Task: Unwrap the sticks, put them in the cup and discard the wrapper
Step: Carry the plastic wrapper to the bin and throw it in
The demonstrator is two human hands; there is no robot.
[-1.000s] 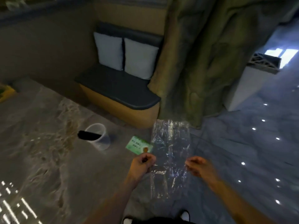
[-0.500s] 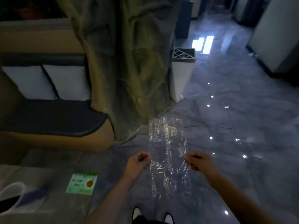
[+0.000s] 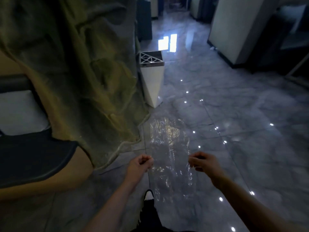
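Since the earlier frames the view has swung right: the cup and the green card have left the frame, and the white bin (image 3: 151, 81) now stands at upper centre, beside the draped olive cloth (image 3: 75, 72). Both hands hold the same hold on the clear wrapper (image 3: 168, 156), which hangs stretched between them at lower centre, above the glossy grey floor (image 3: 242, 131). The left hand (image 3: 139, 165) is closed, pinching the wrapper's left edge; the right hand (image 3: 203, 162) is closed too, pinching the right edge. No sticks show in the wrapper, so it looks empty, though its transparency and the dim light make that hard to confirm. Judging from this, the step in hand is the last 1: discarding the wrapper. The next move likely calls for walking toward the bin, gathering the limp film into 1 hand, and dropping it through the open top behind the lattice rim.
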